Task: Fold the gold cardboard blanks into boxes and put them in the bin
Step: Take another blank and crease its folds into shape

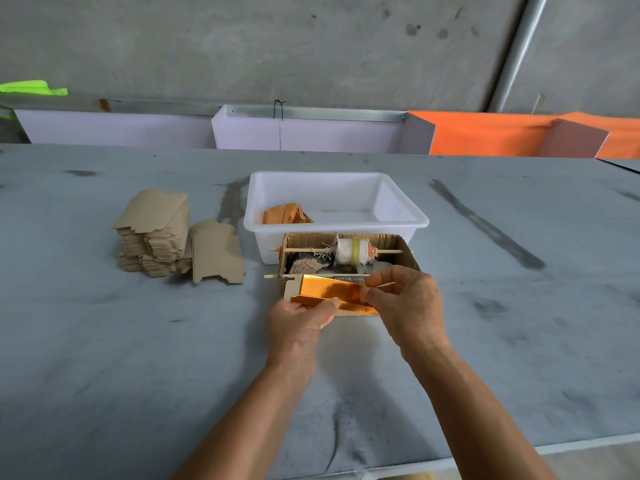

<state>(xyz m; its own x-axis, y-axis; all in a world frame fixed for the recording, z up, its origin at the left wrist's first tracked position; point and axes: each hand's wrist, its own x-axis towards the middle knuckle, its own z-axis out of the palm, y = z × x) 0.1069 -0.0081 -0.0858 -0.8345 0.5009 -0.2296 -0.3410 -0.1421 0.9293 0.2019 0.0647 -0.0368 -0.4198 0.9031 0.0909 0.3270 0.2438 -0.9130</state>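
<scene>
Both hands hold one gold blank, half folded, just above the grey table.

Nearest to me, the left hand [300, 318] curls under the near left end of the gold blank [332, 293], its thumb pressing on the top edge, while the right hand [407, 299] pinches the right end between thumb and fingertips. The blank is creased lengthwise, shiny side up, and sits in front of an open cardboard box [398, 247] holding a cloth-wrapped roller [351, 251] on a wooden stick. Touching the back of that box is the white bin [336, 225], with a few folded gold boxes [287, 214] in its near left corner. Off to the left on the table [138, 341], well apart from the bin, lies the stack of flat blanks [156, 233], brown side up.
</scene>
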